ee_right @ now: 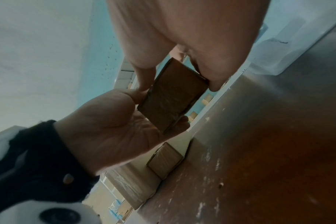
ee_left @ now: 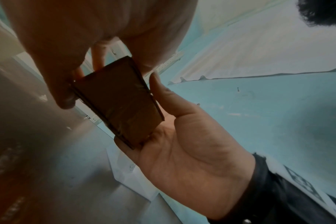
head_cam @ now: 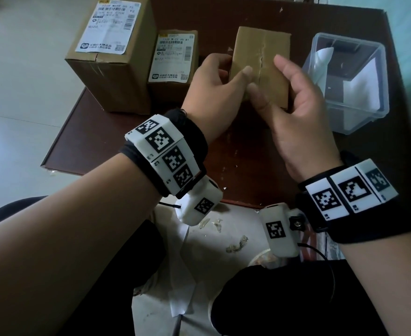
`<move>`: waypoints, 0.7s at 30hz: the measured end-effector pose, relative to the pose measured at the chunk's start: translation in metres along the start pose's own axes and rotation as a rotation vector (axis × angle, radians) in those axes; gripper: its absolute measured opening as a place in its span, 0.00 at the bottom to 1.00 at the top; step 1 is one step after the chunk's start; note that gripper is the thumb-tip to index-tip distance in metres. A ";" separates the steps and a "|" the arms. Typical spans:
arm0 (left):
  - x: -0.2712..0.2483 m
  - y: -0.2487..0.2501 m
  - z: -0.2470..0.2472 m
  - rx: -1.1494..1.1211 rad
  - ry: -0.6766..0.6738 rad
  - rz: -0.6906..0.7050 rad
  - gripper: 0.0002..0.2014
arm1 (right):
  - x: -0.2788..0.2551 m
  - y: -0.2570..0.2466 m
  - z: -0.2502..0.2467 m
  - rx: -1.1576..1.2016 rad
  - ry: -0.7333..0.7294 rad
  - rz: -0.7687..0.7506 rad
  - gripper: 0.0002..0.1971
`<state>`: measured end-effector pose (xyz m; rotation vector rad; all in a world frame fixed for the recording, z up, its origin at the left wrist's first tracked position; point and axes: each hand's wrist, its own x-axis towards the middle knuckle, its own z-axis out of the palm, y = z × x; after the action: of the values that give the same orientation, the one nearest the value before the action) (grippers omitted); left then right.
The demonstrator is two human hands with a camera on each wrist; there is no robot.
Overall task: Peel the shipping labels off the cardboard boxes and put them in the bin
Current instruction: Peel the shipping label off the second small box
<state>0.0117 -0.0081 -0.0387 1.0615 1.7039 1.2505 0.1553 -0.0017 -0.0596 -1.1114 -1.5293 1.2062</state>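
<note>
Both hands hold a small cardboard box (head_cam: 267,52) above the brown table (head_cam: 117,141). Its upper face shows a taped seam and no label. My left hand (head_cam: 221,78) grips its left side, thumb on top. My right hand (head_cam: 296,105) grips its right side, thumb near the box's front edge. The left wrist view shows the box (ee_left: 117,104) end-on between both hands, as does the right wrist view, with the box (ee_right: 173,97) in the middle. A clear plastic bin (head_cam: 350,38) with white peeled labels (head_cam: 362,86) inside stands at the right.
A large box (head_cam: 107,76) with a white shipping label (head_cam: 107,27) stands at the table's back left. A medium box (head_cam: 173,90) with its own label (head_cam: 174,59) sits beside it. Paper scraps (head_cam: 236,246) lie on the floor by my knees.
</note>
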 end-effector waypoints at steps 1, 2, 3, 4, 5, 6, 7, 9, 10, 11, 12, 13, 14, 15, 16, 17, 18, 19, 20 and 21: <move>0.001 -0.001 0.001 -0.007 0.021 0.003 0.26 | 0.000 0.000 -0.001 -0.003 -0.007 -0.001 0.39; 0.002 -0.003 0.001 -0.007 0.035 0.009 0.27 | 0.000 0.001 -0.002 -0.001 -0.014 -0.002 0.41; 0.002 -0.003 0.001 -0.001 0.042 0.020 0.26 | 0.001 0.003 -0.003 0.003 -0.018 0.001 0.42; 0.003 -0.005 0.001 0.010 0.042 0.038 0.24 | 0.002 0.005 -0.004 0.006 -0.023 0.005 0.44; 0.004 -0.006 0.001 0.026 0.046 0.052 0.21 | 0.003 0.007 -0.005 0.008 -0.029 0.010 0.45; 0.005 -0.008 0.000 0.049 0.054 0.068 0.18 | 0.005 0.010 -0.006 0.013 -0.039 0.016 0.47; 0.006 -0.008 0.000 0.075 0.061 0.087 0.14 | 0.006 0.012 -0.007 0.023 -0.052 0.024 0.48; 0.006 -0.010 0.000 0.130 0.053 0.135 0.09 | 0.008 0.016 -0.008 0.047 -0.073 0.046 0.49; 0.005 -0.010 -0.001 0.156 0.044 0.158 0.10 | 0.009 0.017 -0.009 0.053 -0.080 0.059 0.49; 0.004 -0.011 -0.001 0.180 0.040 0.170 0.11 | 0.009 0.018 -0.010 0.055 -0.086 0.072 0.49; 0.004 -0.012 -0.001 0.196 0.035 0.177 0.13 | 0.010 0.018 -0.010 0.051 -0.090 0.082 0.49; 0.005 -0.013 -0.001 0.206 0.027 0.175 0.15 | 0.010 0.019 -0.010 0.043 -0.088 0.088 0.48; 0.005 -0.014 -0.001 0.211 0.012 0.168 0.15 | 0.010 0.020 -0.011 0.033 -0.079 0.093 0.47; 0.006 -0.015 -0.001 0.217 -0.002 0.153 0.16 | 0.010 0.020 -0.011 0.026 -0.066 0.098 0.47; 0.007 -0.016 -0.001 0.220 -0.013 0.134 0.15 | 0.010 0.021 -0.011 0.023 -0.055 0.106 0.46; 0.008 -0.016 -0.002 0.227 -0.019 0.118 0.13 | 0.011 0.022 -0.011 0.021 -0.051 0.114 0.46; 0.008 -0.016 -0.003 0.239 -0.022 0.107 0.11 | 0.011 0.023 -0.010 0.019 -0.051 0.124 0.46; 0.008 -0.016 -0.003 0.256 -0.029 0.098 0.11 | 0.010 0.023 -0.009 0.015 -0.056 0.134 0.46; 0.009 -0.018 -0.004 0.271 -0.041 0.091 0.13 | 0.010 0.024 -0.008 0.012 -0.063 0.142 0.46; 0.009 -0.020 -0.004 0.287 -0.053 0.081 0.14 | 0.010 0.025 -0.007 0.010 -0.071 0.148 0.46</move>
<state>0.0008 -0.0047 -0.0575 1.3312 1.8522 1.0363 0.1631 0.0128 -0.0819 -1.2037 -1.5133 1.3653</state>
